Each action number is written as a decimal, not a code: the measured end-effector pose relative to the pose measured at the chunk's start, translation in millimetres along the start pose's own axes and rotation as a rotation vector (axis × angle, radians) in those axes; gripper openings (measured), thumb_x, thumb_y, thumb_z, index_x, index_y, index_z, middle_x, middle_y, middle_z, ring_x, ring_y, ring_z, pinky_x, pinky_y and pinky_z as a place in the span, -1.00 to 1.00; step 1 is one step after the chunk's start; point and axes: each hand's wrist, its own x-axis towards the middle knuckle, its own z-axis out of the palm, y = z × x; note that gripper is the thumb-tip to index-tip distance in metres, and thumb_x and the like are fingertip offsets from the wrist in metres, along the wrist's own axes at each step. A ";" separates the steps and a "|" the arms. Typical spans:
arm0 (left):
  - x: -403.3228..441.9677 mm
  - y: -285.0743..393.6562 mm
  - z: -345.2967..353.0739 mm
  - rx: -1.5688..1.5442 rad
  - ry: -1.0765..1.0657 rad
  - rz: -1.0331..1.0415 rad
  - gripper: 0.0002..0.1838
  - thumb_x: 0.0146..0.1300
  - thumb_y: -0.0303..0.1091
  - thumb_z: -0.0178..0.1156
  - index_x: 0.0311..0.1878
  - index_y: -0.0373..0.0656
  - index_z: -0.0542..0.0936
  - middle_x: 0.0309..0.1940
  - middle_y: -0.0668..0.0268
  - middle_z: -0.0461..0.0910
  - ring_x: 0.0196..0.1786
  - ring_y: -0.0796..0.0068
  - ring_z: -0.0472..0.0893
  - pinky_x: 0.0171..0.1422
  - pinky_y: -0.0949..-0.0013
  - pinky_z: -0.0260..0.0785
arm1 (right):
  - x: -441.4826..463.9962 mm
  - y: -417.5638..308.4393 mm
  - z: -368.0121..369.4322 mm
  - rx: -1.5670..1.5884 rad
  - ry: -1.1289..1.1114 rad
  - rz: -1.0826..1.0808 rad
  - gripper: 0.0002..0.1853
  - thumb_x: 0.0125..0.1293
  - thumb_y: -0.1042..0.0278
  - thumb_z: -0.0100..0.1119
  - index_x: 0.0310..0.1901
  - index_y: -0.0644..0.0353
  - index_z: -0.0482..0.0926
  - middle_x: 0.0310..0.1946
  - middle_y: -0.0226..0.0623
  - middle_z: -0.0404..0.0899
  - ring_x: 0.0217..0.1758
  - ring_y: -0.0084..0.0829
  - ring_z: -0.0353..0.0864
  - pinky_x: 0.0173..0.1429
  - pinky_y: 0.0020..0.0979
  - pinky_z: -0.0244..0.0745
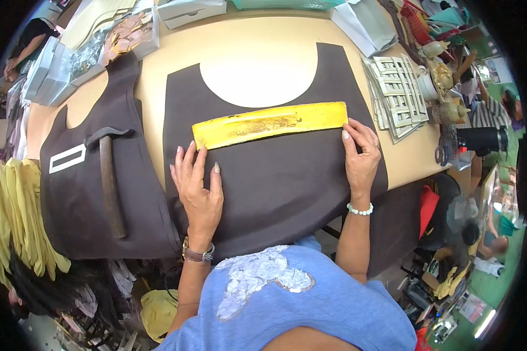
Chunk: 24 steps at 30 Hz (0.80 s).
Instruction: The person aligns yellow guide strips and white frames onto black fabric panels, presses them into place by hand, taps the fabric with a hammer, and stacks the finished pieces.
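A long yellow strip with brown smears lies slightly curved across a dark cut piece of material on the table. My left hand rests with spread fingers at the strip's left end, fingertips touching its lower corner. At the right end, my right hand pinches the strip's corner between thumb and fingers. To the left, a hammer with a dark handle and a white rectangular frame lie on another dark piece.
White boxes and a box of pinkish scraps line the far edge of the table. Stacked pale templates lie at the right, near jars and scissors. Yellow material hangs at the left. Other people are in the background.
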 end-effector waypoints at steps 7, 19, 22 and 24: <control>0.7 -0.8 1.9 -0.022 0.009 0.004 -0.54 0.21 -0.42 0.13 0.21 -0.17 0.44 0.27 0.16 0.33 0.42 0.09 0.14 0.48 -0.04 -0.19 | -0.6 0.5 0.6 -0.015 -0.014 -0.002 -0.80 0.16 0.42 0.24 -0.16 0.18 0.68 -0.09 -0.34 0.63 0.11 -0.29 0.43 0.25 -0.30 0.27; 0.8 -1.2 3.0 0.018 0.000 -0.003 -0.52 0.22 -0.40 0.13 0.25 -0.15 0.41 0.29 0.16 0.31 0.42 0.10 0.13 0.48 -0.03 -0.19 | 0.2 -1.3 0.0 -0.036 -0.025 -0.028 -0.80 0.17 0.41 0.24 -0.16 0.20 0.68 -0.09 -0.33 0.63 0.10 -0.30 0.44 0.24 -0.30 0.29; 0.6 -0.5 2.3 0.033 -0.008 -0.006 -0.51 0.24 -0.38 0.12 0.26 -0.13 0.40 0.29 0.16 0.31 0.43 0.13 0.13 0.49 0.01 -0.19 | 0.2 -0.7 0.1 -0.043 -0.026 -0.022 -0.80 0.17 0.41 0.24 -0.17 0.20 0.69 -0.09 -0.33 0.63 0.09 -0.30 0.45 0.24 -0.29 0.29; 0.6 -0.4 2.9 0.022 -0.002 -0.003 -0.52 0.22 -0.39 0.12 0.25 -0.14 0.41 0.29 0.16 0.31 0.42 0.10 0.13 0.48 -0.04 -0.19 | -0.1 -0.8 0.2 -0.042 -0.023 -0.022 -0.80 0.17 0.41 0.24 -0.17 0.20 0.69 -0.09 -0.33 0.63 0.10 -0.30 0.44 0.24 -0.29 0.28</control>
